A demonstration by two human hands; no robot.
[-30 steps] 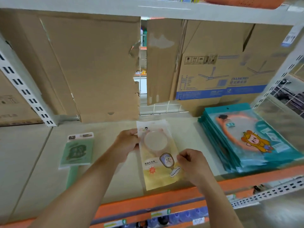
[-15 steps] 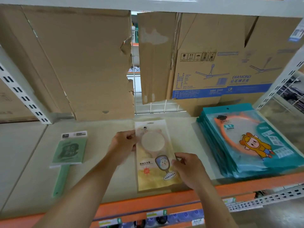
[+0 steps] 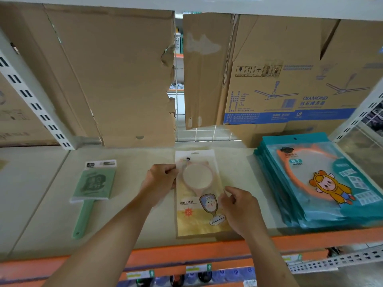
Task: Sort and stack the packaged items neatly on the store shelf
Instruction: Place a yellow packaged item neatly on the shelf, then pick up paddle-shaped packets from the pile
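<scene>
A yellow packaged hand mirror lies flat on the beige shelf board, near the middle. My left hand pinches its left edge beside the round mirror face. My right hand has curled fingers on the package's right edge, lower down. To the right sits a stack of several teal packaged mirrors with a cartoon figure on top. At the left lies a single green packaged hand mirror, its handle pointing toward me.
Torn cardboard boxes stand along the back, with a fan carton at the right. A perforated white upright divides the shelf at the left. The orange front rail carries price tags.
The yellow package was tilted and is now straight and flat on the shelf. Both hands stayed on its edges, and the view shifted slightly.
</scene>
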